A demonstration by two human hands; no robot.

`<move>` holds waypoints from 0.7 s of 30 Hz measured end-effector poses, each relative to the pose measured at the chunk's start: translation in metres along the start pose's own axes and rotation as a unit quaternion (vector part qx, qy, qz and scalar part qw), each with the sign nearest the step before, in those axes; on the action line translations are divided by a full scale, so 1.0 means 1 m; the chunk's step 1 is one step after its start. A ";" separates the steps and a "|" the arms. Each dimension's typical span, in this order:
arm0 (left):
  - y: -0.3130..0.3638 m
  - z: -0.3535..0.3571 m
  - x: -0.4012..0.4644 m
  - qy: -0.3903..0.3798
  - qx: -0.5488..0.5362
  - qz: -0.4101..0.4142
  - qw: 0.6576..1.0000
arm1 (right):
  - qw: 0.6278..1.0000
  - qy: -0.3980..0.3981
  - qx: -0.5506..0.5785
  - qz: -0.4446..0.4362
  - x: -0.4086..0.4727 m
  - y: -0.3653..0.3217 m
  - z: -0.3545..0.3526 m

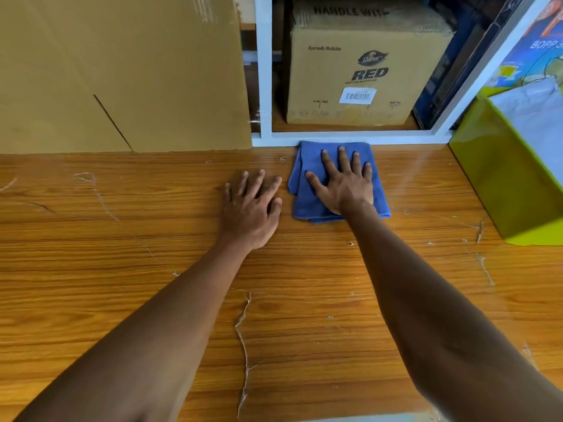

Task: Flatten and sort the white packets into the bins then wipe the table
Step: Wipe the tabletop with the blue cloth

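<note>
Right hand (345, 184) flat on cloth (310, 205)

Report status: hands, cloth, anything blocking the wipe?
Right hand flat on blue cloth. Left hand flat on table. Green bin right of the cloth.

The single head-worn camera looked forward and steeply down from above the person's own forearms, which ran up from the bottom corners of its wide-angle view to the left hand (251, 208) and right hand (344, 181) near the middle. It sat close over the wooden table (122, 269), with the far edge and the cardboard boxes (359, 71) just beyond the fingertips. Straight lines bowed toward the edges.
</note>
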State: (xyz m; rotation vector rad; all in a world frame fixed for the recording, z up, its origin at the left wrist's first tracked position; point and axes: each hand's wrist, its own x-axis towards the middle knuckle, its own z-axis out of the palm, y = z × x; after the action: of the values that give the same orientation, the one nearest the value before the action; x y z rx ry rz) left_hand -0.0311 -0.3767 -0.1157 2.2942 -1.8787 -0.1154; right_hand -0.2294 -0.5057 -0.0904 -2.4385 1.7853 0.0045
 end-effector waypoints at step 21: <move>-0.068 -0.021 -0.023 0.037 -0.013 -0.072 0.997 | 0.997 0.013 0.015 -0.070 -0.034 -0.100 0.018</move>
State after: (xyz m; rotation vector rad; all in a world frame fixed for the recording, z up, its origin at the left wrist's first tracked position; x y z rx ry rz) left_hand 0.0331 -0.3398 -0.1090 2.3797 -1.6676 -0.0708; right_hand -0.1436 -0.4422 -0.0963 -2.5488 1.6081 -0.0670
